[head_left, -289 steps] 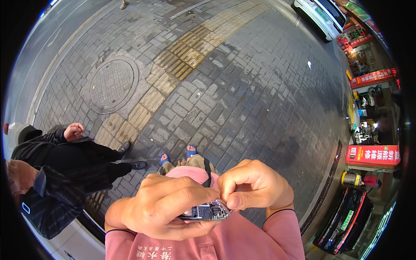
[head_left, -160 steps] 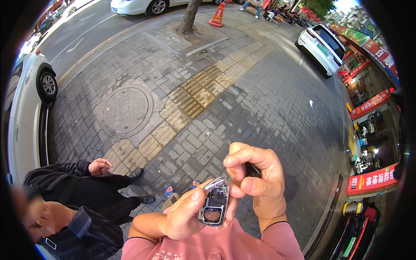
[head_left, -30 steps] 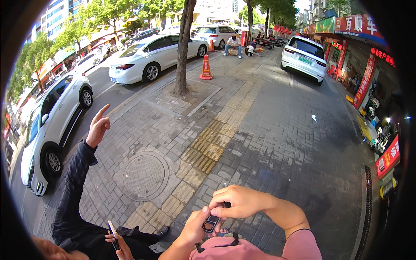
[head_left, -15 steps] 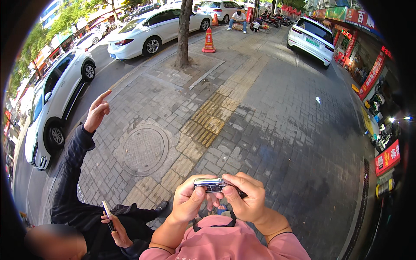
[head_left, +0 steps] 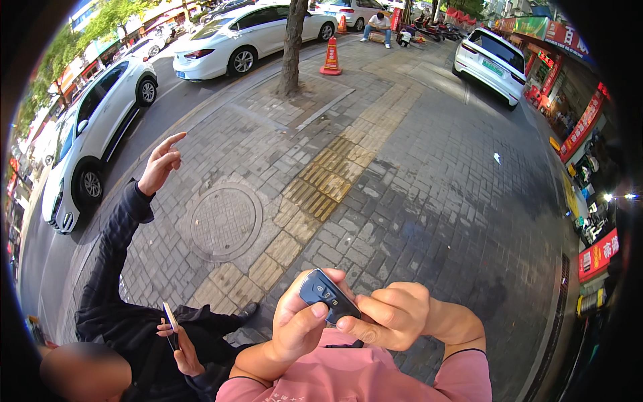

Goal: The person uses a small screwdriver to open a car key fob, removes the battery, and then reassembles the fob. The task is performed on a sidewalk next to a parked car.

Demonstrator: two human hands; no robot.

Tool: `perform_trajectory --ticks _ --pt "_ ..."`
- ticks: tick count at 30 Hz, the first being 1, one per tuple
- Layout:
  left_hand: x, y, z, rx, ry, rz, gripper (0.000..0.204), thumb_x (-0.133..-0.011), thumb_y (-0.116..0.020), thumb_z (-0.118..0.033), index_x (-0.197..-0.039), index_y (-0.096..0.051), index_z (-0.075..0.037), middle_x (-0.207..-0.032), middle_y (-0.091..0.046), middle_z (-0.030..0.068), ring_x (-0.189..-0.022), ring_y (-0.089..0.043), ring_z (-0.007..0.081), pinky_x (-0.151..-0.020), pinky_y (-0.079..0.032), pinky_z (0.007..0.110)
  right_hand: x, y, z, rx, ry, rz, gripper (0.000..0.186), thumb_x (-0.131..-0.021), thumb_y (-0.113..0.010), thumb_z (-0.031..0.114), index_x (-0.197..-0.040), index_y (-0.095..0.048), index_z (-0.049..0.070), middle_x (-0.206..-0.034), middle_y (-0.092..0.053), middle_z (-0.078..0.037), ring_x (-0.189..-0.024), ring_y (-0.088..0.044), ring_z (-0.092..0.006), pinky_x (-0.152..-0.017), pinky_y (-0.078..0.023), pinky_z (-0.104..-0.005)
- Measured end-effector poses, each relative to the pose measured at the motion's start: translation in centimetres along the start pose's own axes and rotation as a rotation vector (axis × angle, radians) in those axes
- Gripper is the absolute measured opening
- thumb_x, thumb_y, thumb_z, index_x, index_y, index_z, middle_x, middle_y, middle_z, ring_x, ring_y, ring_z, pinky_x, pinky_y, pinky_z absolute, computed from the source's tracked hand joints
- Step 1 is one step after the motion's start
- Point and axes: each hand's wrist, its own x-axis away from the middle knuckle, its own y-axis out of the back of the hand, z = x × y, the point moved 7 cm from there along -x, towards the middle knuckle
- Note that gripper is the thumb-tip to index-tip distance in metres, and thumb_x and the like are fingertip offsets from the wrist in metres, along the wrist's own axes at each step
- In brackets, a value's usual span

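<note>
A dark car key fob (head_left: 321,292) with a shiny edge tilts down to the right in front of my pink shirt, its button face turned up. My left hand (head_left: 295,321) grips its left side, thumb pressed along the lower edge and fingers behind it. At the fob's lower right end, my right hand (head_left: 392,315) is closed, with thumb and curled fingers pinching that end. What the right fingertips cover there is hidden.
A person in dark clothes at my left raises one hand (head_left: 159,164) with a finger stretched out and holds a phone (head_left: 171,325). White cars (head_left: 100,134) line the road. A tree trunk (head_left: 293,50), a traffic cone (head_left: 331,57) and a parked white car (head_left: 491,65) stand ahead.
The fob has turned from edge-on to show its button face. My right hand has shifted slightly right and down, its fingers curling more. The other person's raised hand is a little farther right.
</note>
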Motion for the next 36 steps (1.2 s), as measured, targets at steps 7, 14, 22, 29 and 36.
perform_trajectory --ticks 7,14,22,29,36 --pt "-0.3 0.4 0.6 0.015 0.024 -0.166 0.039 -0.083 -0.054 0.001 -0.122 -0.051 0.004 -0.105 -0.062 0.0175 -0.092 -0.062 0.0214 -0.082 -0.053 0.034 -0.4 -1.0 0.3 -0.036 0.042 0.096 0.030 -0.084 -0.071 0.021 -0.112 -0.073 0.012 -0.089 -0.056 0.000 -0.062 -0.046 -0.0100 -0.045 -0.038 -0.0222" --pt "-0.6 1.1 1.4 0.058 0.070 -0.185 0.041 -0.080 -0.054 0.001 -0.121 -0.051 0.006 -0.097 -0.065 0.0173 -0.088 -0.062 0.0196 -0.077 -0.053 0.031 -0.2 -1.2 0.7 -0.043 0.046 0.108 0.027 -0.081 -0.072 0.019 -0.107 -0.074 0.011 -0.086 -0.053 0.000 -0.060 -0.045 -0.0102 -0.044 -0.037 -0.0226" --pt "-0.4 0.3 0.9 0.003 0.066 -0.163 0.040 -0.080 -0.053 0.001 -0.120 -0.052 0.005 -0.098 -0.066 0.0173 -0.083 -0.062 0.0182 -0.069 -0.049 0.027 -0.1 -0.8 0.8 -0.079 0.020 0.090 0.027 -0.081 -0.072 0.019 -0.107 -0.074 0.010 -0.086 -0.052 0.000 -0.059 -0.045 -0.0103 -0.044 -0.036 -0.0228" --pt "-0.2 0.6 1.2 0.006 0.077 -0.148 0.040 -0.078 -0.051 0.003 -0.118 -0.053 0.006 -0.095 -0.065 0.0175 -0.085 -0.063 0.0198 -0.070 -0.051 0.028 -0.1 -0.9 1.1 -0.048 0.055 0.083 0.025 -0.082 -0.072 0.017 -0.106 -0.075 0.011 -0.087 -0.051 0.001 -0.060 -0.045 -0.0099 -0.044 -0.035 -0.0222" --pt "-0.6 0.9 1.4 0.041 0.068 -0.136 0.039 -0.080 -0.050 0.003 -0.119 -0.053 0.006 -0.096 -0.064 0.0174 -0.086 -0.063 0.0220 -0.074 -0.054 0.032 -0.1 -0.9 0.9 -0.043 0.066 0.112 0.030 -0.079 -0.071 0.015 -0.109 -0.074 0.012 -0.085 -0.051 0.002 -0.060 -0.046 -0.0085 -0.046 -0.038 -0.0209"
